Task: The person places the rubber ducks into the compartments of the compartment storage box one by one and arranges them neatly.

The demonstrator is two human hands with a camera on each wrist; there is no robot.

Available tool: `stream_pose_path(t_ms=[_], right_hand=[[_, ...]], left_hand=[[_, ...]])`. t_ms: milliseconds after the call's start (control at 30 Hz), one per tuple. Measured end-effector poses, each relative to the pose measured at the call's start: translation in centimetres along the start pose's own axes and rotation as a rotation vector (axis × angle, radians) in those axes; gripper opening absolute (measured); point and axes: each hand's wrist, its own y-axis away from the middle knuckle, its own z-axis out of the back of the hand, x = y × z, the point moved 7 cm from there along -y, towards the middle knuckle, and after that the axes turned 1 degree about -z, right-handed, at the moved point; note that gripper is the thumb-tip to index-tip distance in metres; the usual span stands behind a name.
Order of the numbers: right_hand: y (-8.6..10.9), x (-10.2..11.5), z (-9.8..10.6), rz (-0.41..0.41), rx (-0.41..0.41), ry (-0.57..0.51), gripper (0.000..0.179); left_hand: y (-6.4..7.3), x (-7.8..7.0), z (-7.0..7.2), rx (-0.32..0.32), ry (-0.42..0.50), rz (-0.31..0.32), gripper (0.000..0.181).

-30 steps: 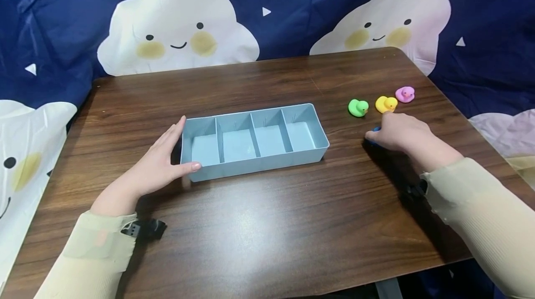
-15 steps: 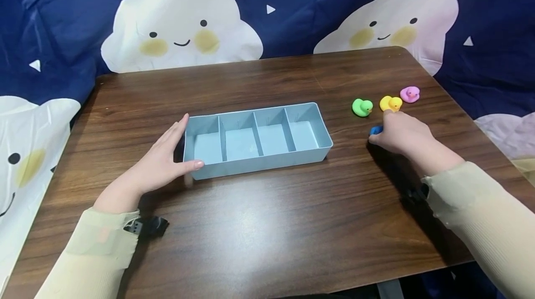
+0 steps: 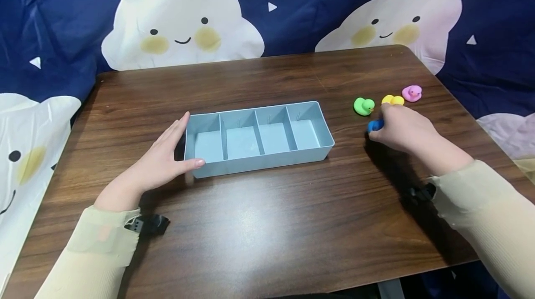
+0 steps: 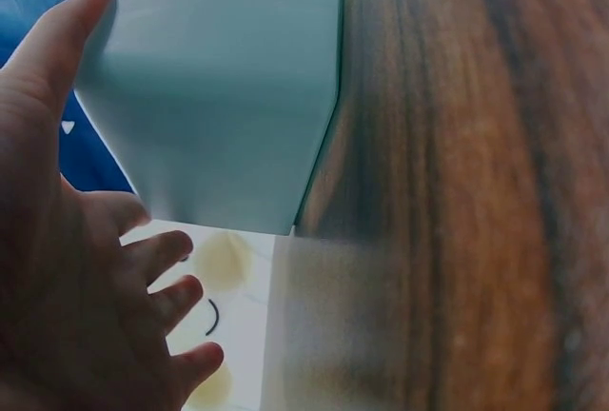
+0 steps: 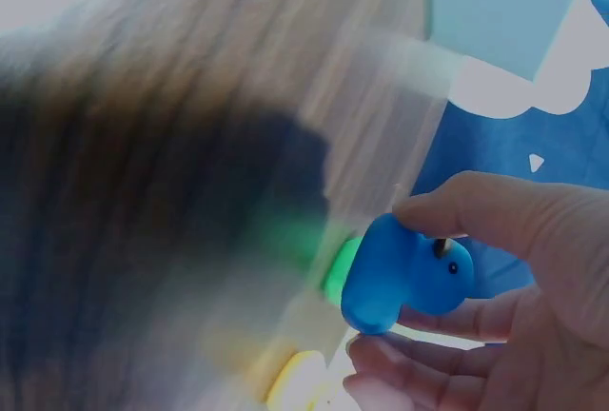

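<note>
My right hand (image 3: 405, 127) pinches a blue rubber duck (image 5: 381, 273) between thumb and fingers; in the right wrist view its head and dark eye show. In the head view only a part of that duck peeks out beside the hand. A green duck (image 3: 363, 106) sits just beyond it, and a yellow duck (image 3: 390, 99) lies partly behind the fingers. My left hand (image 3: 156, 166) is at the left end of a pale blue box (image 3: 263, 162) with several compartments, fingers straight, thumb over its front corner. In the left wrist view the box's end wall (image 4: 219, 97) stands beside the thumb.
A pink duck (image 3: 412, 93) sits behind the yellow one, near the right side of the brown wooden table (image 3: 251, 238). A dark blue cloth (image 3: 288, 11) with smiling clouds hangs behind the table.
The right hand now shows more of the blue duck at its thumb and covers part of the yellow duck. The left hand and the box stay together; the head view has shifted slightly.
</note>
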Motion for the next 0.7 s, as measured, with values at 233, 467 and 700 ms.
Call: stream_pose_path(t_ms=[233,467,700], right_hand=[[0.0,3.2,1.8,0.104,-0.03,0.007,0.043],[-0.4,7.2,4.4,0.166,-0.06,0.047,0.043],[-1.3,12.0,5.9,0.265,-0.031,0.031,0.04]], left_hand=[[-0.1,0.3,0.1,-0.005,0.0,0.01,0.108],[-0.3,0.6,0.4,-0.016,0.01,0.003,0.108],[-0.3,0.8,0.4,-0.022,0.006,0.014,0.108]])
